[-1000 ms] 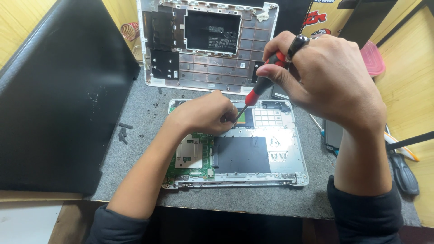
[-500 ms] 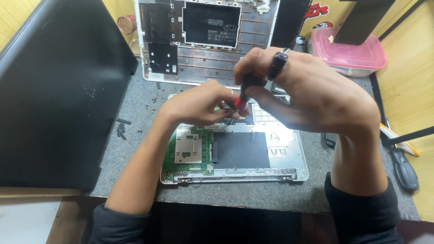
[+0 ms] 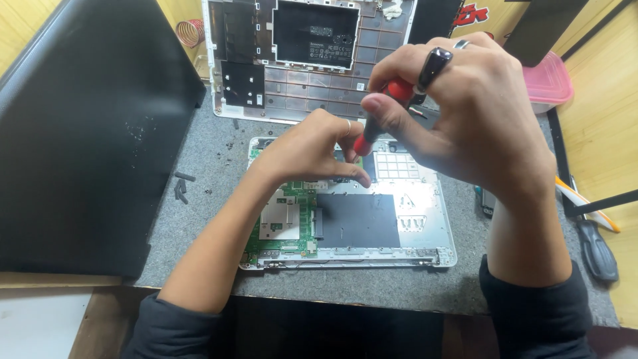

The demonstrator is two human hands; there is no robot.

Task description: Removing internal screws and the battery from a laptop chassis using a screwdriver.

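Observation:
An opened white laptop base [image 3: 425, 239] lies on the grey mat, showing a green circuit board [image 3: 282, 219] and a flat black battery [image 3: 359, 219]. My right hand [image 3: 465, 113] grips a red-and-black screwdriver [image 3: 389, 110] upright, its tip down over the base's upper middle. My left hand [image 3: 309, 149] rests on the base beside the tip, fingers curled around the spot. The tip itself is hidden by my fingers.
A removed white bottom cover [image 3: 292, 60] lies beyond the base. A large black panel [image 3: 86, 133] fills the left. A pink lidded box [image 3: 545, 83] sits far right, another screwdriver [image 3: 595, 242] at the right edge, small black bits [image 3: 181, 186] on the mat [image 3: 199, 219].
My right hand has come lower and nearer with the screwdriver, which now stands more upright. My left hand stays by the tip. The view has shifted slightly.

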